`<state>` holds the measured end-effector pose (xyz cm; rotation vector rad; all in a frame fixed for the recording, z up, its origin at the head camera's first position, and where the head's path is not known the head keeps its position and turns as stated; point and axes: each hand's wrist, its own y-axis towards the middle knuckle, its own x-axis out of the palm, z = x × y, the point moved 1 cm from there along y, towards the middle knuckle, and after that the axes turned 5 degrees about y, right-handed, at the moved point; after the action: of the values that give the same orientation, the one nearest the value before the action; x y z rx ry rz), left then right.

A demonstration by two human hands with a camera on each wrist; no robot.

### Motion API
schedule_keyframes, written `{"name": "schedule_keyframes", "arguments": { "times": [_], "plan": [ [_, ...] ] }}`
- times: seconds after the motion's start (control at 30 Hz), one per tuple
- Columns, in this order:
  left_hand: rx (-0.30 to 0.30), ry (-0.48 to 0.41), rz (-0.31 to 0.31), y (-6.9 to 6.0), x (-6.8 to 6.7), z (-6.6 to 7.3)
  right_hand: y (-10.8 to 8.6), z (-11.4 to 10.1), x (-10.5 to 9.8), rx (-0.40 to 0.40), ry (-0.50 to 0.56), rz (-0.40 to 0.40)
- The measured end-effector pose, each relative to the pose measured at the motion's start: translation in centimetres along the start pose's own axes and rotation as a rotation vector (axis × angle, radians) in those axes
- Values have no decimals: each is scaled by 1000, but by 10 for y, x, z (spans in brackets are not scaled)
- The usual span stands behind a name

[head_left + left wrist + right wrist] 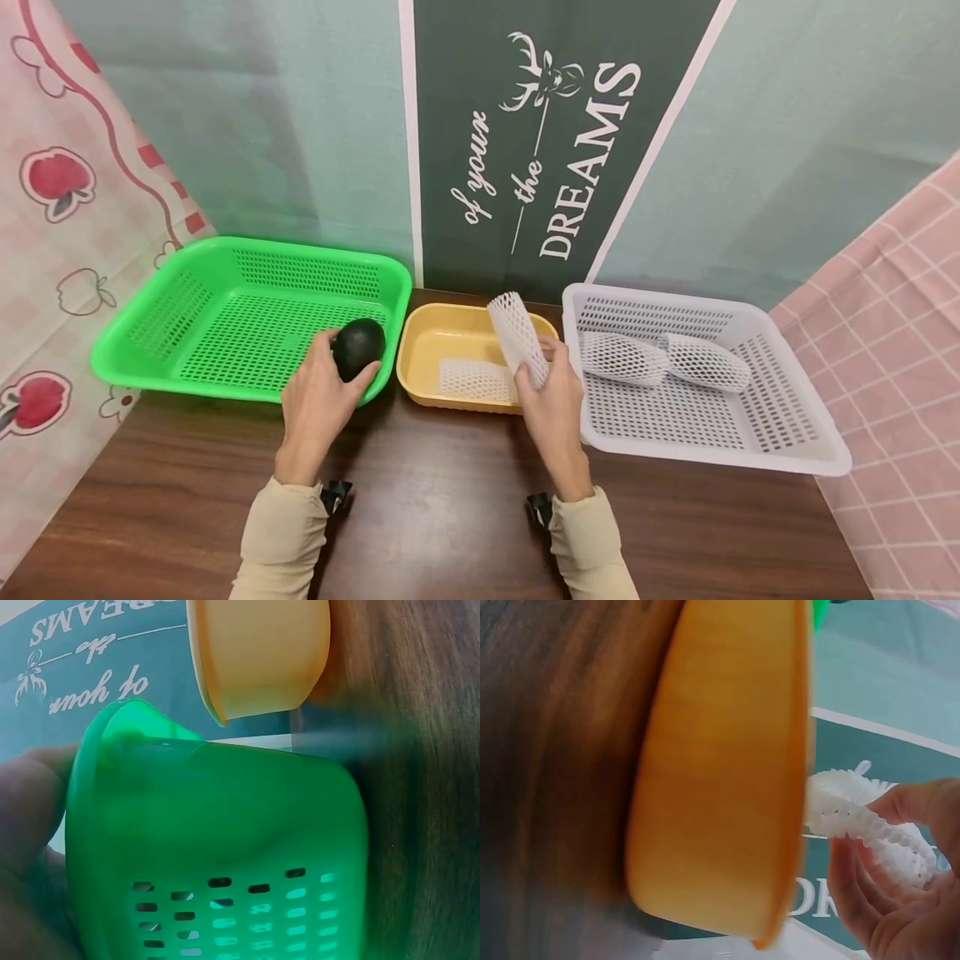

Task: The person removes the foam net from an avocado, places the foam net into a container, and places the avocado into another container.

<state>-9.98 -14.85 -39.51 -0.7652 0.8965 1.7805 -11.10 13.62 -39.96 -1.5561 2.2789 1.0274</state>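
Over the right front rim of the green basket (247,387), my left hand (318,398) grips a smooth black oval fruit (360,348), which looks like an avocado. The left wrist view shows part of that hand (30,817) behind the basket's wall (225,817), which hides the fruit. My right hand (551,396) pinches a white foam net sleeve (516,333), tilted above the yellow tray (427,337). Up close, fingers and thumb (911,802) hold the sleeve (847,814) by its lower part. Another net sleeve (474,379) lies flat in the tray.
To the right stands a white basket (705,454) holding two rounded net sleeves (626,358); what they contain is unclear. All three containers stand on a brown wooden table (442,517), before a printed cloth backdrop (330,125). Patterned cloths flank both sides.
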Motion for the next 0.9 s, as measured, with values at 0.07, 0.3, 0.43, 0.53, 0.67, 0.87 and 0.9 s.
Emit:
{"name": "schedule_keyframes", "arguments": {
  "times": [0.07,0.3,0.43,0.53,0.67,0.87,0.9],
  "plan": [
    [-8,7,-4,0,1,0,0,3,5,21,3,0],
    [-20,8,19,0,3,1,-3,15,16,104,-21,-57],
    [-35,-1,40,1,3,1,-2,18,18,151,-33,-116],
    [-43,-10,51,0,2,1,-1,18,19,166,-45,-140],
    [-56,-34,77,0,0,0,-1,17,20,158,-56,-153],
    [-59,-38,144,3,-6,-6,-1,17,19,46,-60,-134],
    [-54,-35,148,3,-6,-8,-1,17,19,23,-66,-125]
  ]
}}
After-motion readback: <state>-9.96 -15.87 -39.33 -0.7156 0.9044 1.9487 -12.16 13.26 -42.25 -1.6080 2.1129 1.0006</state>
